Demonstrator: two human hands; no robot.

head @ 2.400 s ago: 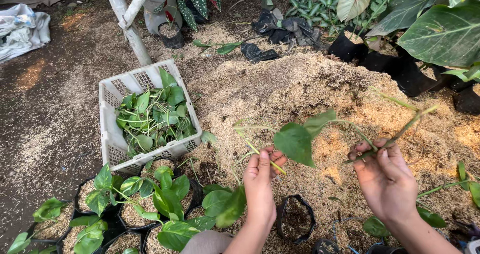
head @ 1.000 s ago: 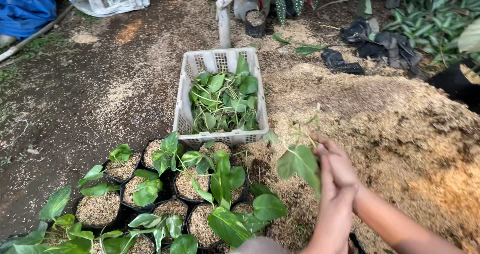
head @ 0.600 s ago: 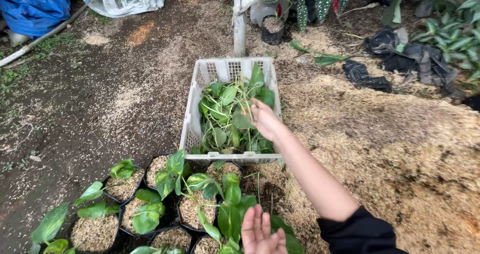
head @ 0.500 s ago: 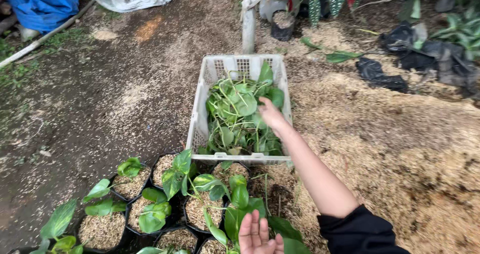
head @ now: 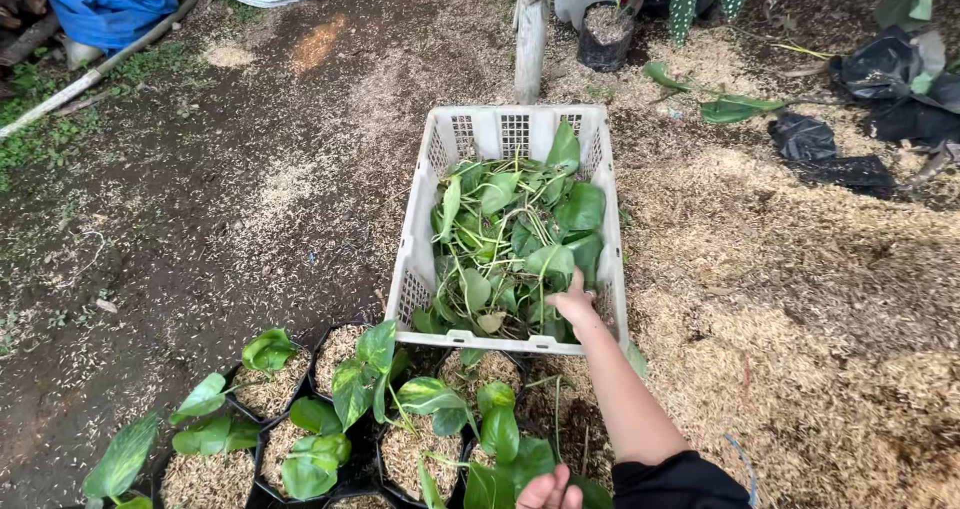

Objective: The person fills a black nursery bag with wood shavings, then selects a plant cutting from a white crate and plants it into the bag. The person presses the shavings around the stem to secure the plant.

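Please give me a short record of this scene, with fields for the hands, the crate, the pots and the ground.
right hand: reaching into the crate, on the green cuttings; its grip is hidden
left hand: at the bottom edge, only partly seen, by the potted leaves
crate: white plastic, slotted walls, full of leafy cuttings
pots: black, filled with pale husk, each with a green plant, grouped just below the crate
ground: dark soil on the left, husk pile on the right

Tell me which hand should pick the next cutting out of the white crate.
Right. The right hand is already inside the white crate, touching the leafy cuttings. The left hand sits low at the frame edge, over the potted plants.
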